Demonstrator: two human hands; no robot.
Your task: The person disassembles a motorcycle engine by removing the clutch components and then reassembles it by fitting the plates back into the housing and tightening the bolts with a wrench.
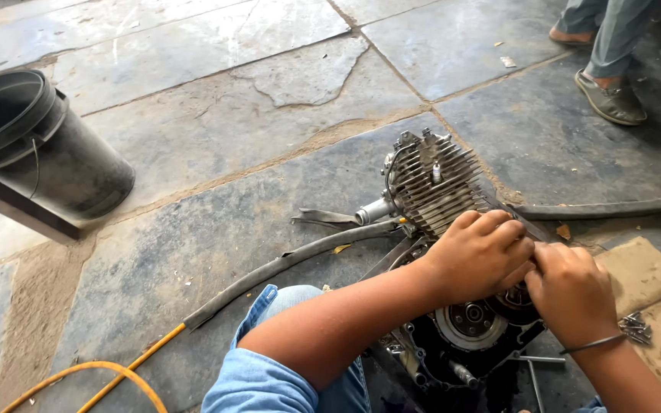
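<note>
Stone slabs of the floor [216, 122], cracked and dusty, are carrying everything in view. A black bucket [36, 145] is lying tilted near the far left edge of the floor, and another person's feet [610, 84] are standing at the far right corner.

A small engine [437, 229] is resting on the floor toward the near right, its finned cylinder [439, 187] pointing away and its open crankcase [472, 329] facing up. A grey hose [284, 264] is trailing from it toward the near left, joining a yellow hose [93, 375].

The left hand [480, 256] is curling closed over the joint between cylinder and crankcase; the right hand [571, 294], also closed, is pressing just beside it. What the fingers are gripping is hidden.

Risks, as judged:
- The engine is sitting unsupported, so force from both hands could be rolling it.
- Floor grit could be entering the open crankcase.
- Loose fasteners [636, 327] lying on cardboard [636, 271] at the right could be scattering.
- Sharp fins could be cutting knuckles.
</note>
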